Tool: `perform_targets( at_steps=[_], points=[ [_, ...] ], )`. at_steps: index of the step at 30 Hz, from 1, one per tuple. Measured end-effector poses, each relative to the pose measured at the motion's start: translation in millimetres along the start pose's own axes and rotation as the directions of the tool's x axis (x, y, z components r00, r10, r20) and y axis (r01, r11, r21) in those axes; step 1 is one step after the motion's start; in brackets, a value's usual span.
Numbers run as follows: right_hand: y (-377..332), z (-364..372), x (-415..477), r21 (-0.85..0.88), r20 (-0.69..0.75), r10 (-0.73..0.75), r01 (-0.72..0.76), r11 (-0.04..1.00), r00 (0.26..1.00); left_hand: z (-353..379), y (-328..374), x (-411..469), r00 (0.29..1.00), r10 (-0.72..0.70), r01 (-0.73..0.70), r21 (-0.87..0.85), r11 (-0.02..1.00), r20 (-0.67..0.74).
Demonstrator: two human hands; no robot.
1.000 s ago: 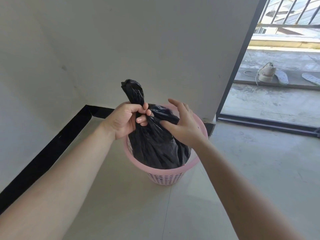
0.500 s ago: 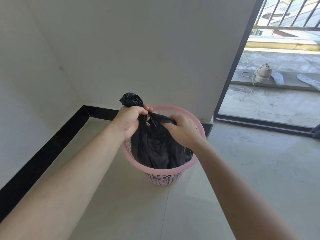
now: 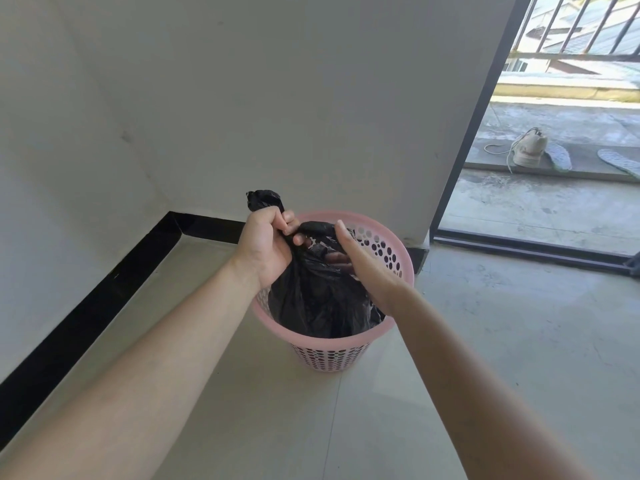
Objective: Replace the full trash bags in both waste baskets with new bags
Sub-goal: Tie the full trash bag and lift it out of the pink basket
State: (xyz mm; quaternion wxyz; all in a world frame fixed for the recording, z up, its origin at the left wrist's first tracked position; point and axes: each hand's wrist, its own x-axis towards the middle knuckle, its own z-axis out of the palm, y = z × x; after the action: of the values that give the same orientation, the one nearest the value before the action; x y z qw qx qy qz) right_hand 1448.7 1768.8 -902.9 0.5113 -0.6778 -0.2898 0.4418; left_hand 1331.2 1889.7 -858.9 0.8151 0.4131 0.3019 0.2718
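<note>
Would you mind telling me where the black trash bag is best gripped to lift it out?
Grip the black trash bag at its gathered neck, from above. The left hand is fisted there, a twisted tuft standing above it, while the body sits inside the pink basket.

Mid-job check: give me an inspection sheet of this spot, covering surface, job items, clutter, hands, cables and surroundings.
Surface: pale tiled floor, bare around the basket.
Job's things: pink perforated basket stands upright near the wall corner; black bag sits inside it, its top gathered into a neck. No new bag or second basket in view.
Clutter: nothing seen indoors.
Hands: left hand fisted around the bag's neck; right hand on the bag's upper part, its fingers hidden, grip unclear.
Cables: nothing seen.
Surroundings: white walls, black skirting, dark door frame; outside, a shoe with a loose lace, two insoles, a railing.
</note>
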Motion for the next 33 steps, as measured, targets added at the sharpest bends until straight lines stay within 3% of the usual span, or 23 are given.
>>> perform_targets(
  at_steps=[3,8,10,11,13,15,17,19,22,24,26,28,30,33],
  points=[
    [-4.3,4.3,-1.1,0.002,-0.258,-0.163,0.169,0.986,0.952,2.0,-3.1,0.3,1.000,-0.020,0.020,-0.007,1.000,0.020],
    [0.6,-9.8,8.8,-0.053,-0.472,-0.096,0.081,0.995,0.877,1.9,-5.8,7.6,0.993,0.019,-0.019,0.002,1.000,-0.117],
    [1.1,-10.5,11.8,0.171,-0.473,-0.097,0.199,0.965,0.876,6.1,-1.5,9.8,0.995,0.022,-0.036,-0.146,0.989,-0.094],
    [-1.7,-8.5,13.1,0.398,-0.444,-0.062,0.259,0.880,0.894,10.1,2.4,9.1,0.996,0.030,-0.048,-0.229,0.972,-0.080],
    [-14.9,-6.0,10.0,0.741,-0.399,0.009,0.316,0.592,0.917,17.4,9.1,9.6,0.992,0.070,-0.106,-0.375,0.921,-0.109],
    [-21.1,-11.7,10.0,0.871,-0.397,0.077,0.349,0.344,0.915,20.3,10.4,11.1,0.974,0.090,-0.181,-0.469,0.864,-0.210],
    [-22.3,-23.2,10.3,0.915,-0.395,0.120,0.380,0.132,0.911,12.7,3.5,12.8,0.943,0.063,-0.214,-0.450,0.867,-0.328],
    [-12.0,-42.6,9.2,0.926,-0.376,0.192,0.370,0.070,0.906,-7.2,-5.7,11.1,0.891,0.030,-0.199,-0.331,0.923,-0.452],
    [19.0,-76.2,3.8,0.905,-0.413,0.332,0.341,0.254,0.848,-43.0,-10.6,7.6,0.787,0.017,-0.126,-0.134,0.983,-0.617],
    [30.9,-87.9,-1.5,0.858,-0.473,0.386,0.313,0.407,0.792,-52.7,-10.5,6.2,0.774,0.058,-0.098,-0.029,0.995,-0.631],
    [31.3,-91.5,-6.2,0.722,-0.596,0.316,0.320,0.614,0.738,-50.7,-11.6,7.9,0.806,0.128,-0.105,0.073,0.992,-0.578],
    [26.9,-92.5,-8.5,0.422,-0.700,0.101,0.295,0.857,0.707,-47.1,-12.6,7.9,0.841,0.241,-0.138,0.238,0.961,-0.485],
    [24.6,-94.8,-8.3,0.091,-0.656,-0.101,0.211,0.973,0.748,-45.1,-10.6,9.9,0.844,0.368,-0.159,0.473,0.867,-0.390],
    [18.9,-94.7,-8.3,-0.119,-0.548,-0.080,0.018,0.993,0.833,-31.1,-5.7,10.9,0.857,0.427,-0.187,0.599,0.779,-0.288]
  ],
)
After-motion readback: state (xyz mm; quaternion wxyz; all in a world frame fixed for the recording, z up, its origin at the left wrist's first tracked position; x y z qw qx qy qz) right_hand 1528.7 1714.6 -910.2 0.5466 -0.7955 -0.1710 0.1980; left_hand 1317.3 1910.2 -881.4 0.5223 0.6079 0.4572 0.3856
